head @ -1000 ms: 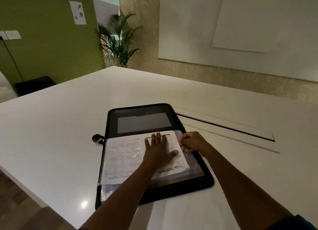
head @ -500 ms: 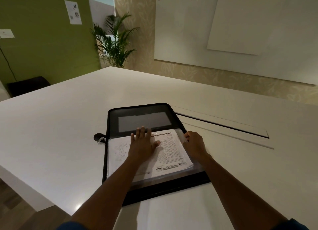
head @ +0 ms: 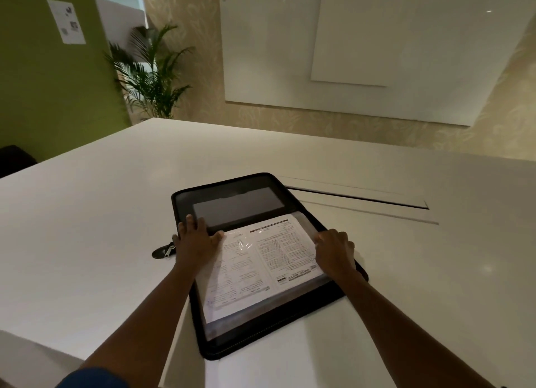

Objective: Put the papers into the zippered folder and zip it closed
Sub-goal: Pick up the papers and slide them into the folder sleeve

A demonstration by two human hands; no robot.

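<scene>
Papers (head: 261, 268) lie inside the open zippered folder (head: 232, 207) — left hand (head: 194, 239) flat, right hand (head: 333, 248) curled on its edge; next, fold shut and zip.

Dim warm light is falling from overhead, glaring off the whiteboard (head: 362, 51) and faintly off the table (head: 87, 213), while wide-angle distortion is bending the edges and the papers' (head: 261, 260) print is perhaps slightly blurring.

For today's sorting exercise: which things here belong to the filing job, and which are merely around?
Job: papers; zippered folder, lying open; zip pull; left hand; right hand.
Around: table; whiteboard; potted palm; wall notice.
</scene>
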